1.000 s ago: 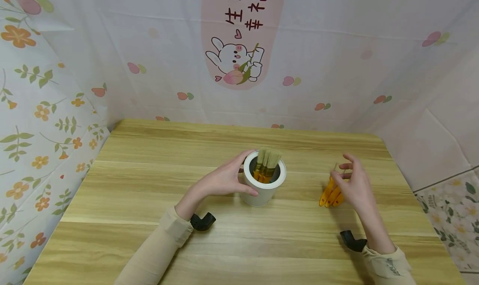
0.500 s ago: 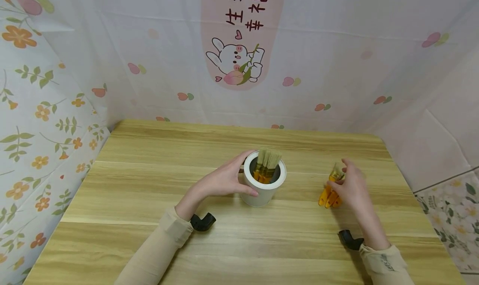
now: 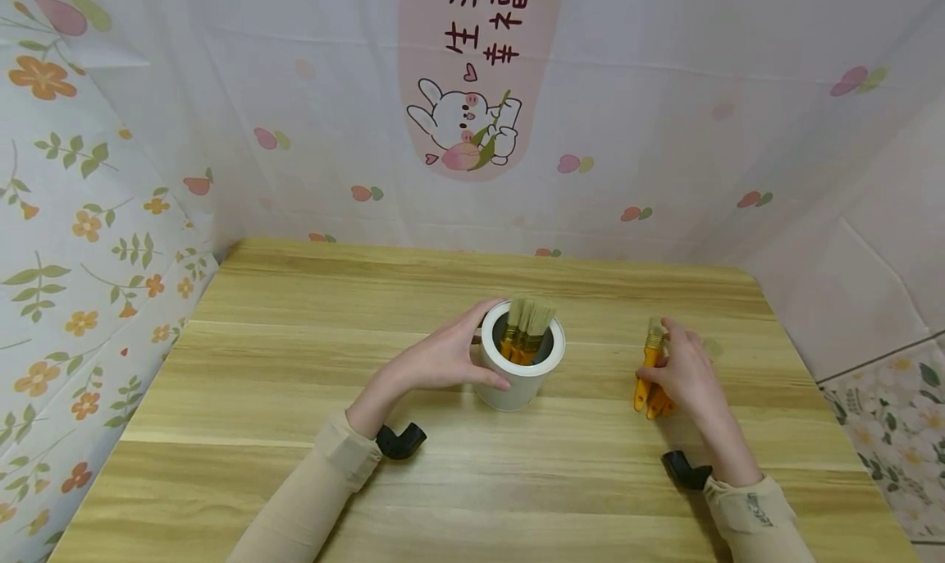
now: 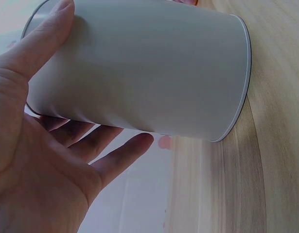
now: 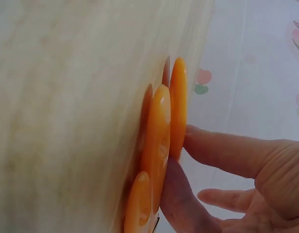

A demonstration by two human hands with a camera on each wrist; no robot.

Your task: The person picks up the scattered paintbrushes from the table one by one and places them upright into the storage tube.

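Note:
My left hand (image 3: pixel 439 358) grips the side of a pale can (image 3: pixel 509 392) with a white rim, which stands upright near the middle of the table. Several paintbrushes (image 3: pixel 526 327) stand in it, bristles up. In the left wrist view, thumb and fingers wrap the can's smooth wall (image 4: pixel 139 68). To the right, my right hand (image 3: pixel 688 373) pinches a paintbrush (image 3: pixel 651 356) with an orange handle and pale bristles. Beside it lie other orange brush handles (image 3: pixel 659 402), partly hidden by the hand. The right wrist view has thumb and finger at the farthest handle (image 5: pixel 178 97), close to its neighbours.
A wood-grain table (image 3: pixel 295 366) carries everything. Behind it hangs a white printed cloth (image 3: pixel 310 103), and a flowered cloth (image 3: pixel 89 267) runs along the left side. Black curved pieces (image 3: pixel 401 441) sit at both wrists.
My right hand has shifted slightly left and closed its fingertips on a paintbrush, which now stands a little apart from the others. The left hand and can stay put.

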